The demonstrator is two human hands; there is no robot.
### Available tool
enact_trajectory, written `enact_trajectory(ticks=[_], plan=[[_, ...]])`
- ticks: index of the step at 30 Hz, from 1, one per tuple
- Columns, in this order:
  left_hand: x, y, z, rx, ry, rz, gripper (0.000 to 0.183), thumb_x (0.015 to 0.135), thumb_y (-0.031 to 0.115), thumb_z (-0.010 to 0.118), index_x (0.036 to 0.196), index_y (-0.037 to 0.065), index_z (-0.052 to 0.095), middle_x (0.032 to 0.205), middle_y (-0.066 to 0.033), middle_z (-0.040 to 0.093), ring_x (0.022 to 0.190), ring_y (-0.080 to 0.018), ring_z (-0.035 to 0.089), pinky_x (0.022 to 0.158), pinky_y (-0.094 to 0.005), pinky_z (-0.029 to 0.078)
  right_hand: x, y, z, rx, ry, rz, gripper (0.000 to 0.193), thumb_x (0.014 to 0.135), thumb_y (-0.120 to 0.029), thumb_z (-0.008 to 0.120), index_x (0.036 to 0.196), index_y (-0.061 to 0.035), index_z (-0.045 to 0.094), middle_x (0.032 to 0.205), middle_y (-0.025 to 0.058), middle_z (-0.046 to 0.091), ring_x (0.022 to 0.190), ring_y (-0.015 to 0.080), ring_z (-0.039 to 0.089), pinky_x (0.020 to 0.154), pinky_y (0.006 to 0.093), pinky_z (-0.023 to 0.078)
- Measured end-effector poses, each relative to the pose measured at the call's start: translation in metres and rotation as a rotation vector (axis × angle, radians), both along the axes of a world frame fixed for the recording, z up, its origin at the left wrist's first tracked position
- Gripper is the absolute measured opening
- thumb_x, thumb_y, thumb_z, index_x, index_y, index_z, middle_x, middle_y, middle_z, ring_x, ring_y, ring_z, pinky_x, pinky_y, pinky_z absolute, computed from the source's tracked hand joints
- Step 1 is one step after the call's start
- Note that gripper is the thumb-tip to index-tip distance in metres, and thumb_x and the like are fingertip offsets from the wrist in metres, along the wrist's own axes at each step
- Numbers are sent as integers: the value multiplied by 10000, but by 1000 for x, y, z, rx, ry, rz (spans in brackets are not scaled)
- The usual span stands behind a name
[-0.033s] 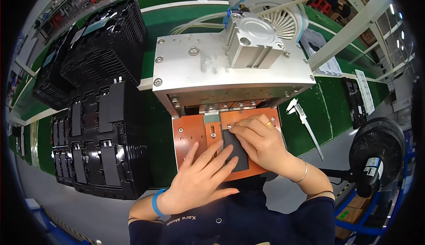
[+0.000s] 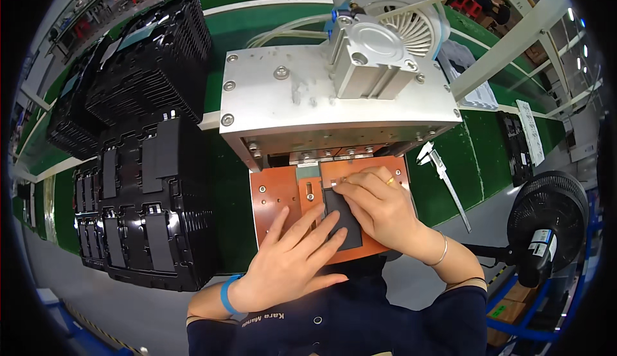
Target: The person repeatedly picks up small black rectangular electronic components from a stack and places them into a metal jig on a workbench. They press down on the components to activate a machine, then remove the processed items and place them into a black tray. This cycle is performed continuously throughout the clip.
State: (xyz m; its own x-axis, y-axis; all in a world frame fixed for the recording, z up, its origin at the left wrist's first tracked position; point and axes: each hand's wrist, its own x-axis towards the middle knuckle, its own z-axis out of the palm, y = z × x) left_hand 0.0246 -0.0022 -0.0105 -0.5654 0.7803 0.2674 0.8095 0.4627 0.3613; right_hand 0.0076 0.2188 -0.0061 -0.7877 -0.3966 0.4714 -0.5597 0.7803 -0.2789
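Black slab [image 2: 351, 219], lower centre, probably light and dentable: hold its edges; left hand [image 2: 283, 269] fingers spread, right hand [image 2: 384, 211] seemingly pinching its top end.

Dark rectangular piece [image 2: 348, 222] — partly covered; lying flat on the orange plate [image 2: 353, 167]

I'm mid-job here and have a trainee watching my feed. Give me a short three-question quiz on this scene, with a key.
1. True or false: the left hand is clenched in a fist.
2. Which measuring tool lies on the green surface to the right of the orange plate?
3. Fill in near or far: the right hand is at the ____ end of the dark flat piece, as the person sees it.

Key:
1. False; its fingers are spread.
2. Calipers.
3. Far.
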Motion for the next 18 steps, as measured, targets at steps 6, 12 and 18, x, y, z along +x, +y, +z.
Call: enact_trajectory(ticks=[6,12,18], plan=[[1,0,-3,30,-18,5,597,824,563,656,1229,124,634,1338,-82,558,1296,-255,484,1064,-535,332,-1,-5,-1,45,-3,-62,345,695,4,667,1039,-23,678,1096,84,614,1008,265,558,828,366,503],[0,0,-2,27,-31,10,595,816,560,670,1222,127,640,1344,-76,558,1299,-255,485,1060,-536,333,0,0,-1,25,-10,-2,376,700,-6,666,1070,-72,681,1136,79,576,1033,270,539,858,378,476],[0,0,1,48,-57,12,593,796,539,703,1212,120,648,1340,-86,567,1289,-271,497,1054,-534,346,1,1,0,-37,-19,-31,357,737,-45,694,1091,-80,677,1161,89,587,1053,286,556,866,386,477]])
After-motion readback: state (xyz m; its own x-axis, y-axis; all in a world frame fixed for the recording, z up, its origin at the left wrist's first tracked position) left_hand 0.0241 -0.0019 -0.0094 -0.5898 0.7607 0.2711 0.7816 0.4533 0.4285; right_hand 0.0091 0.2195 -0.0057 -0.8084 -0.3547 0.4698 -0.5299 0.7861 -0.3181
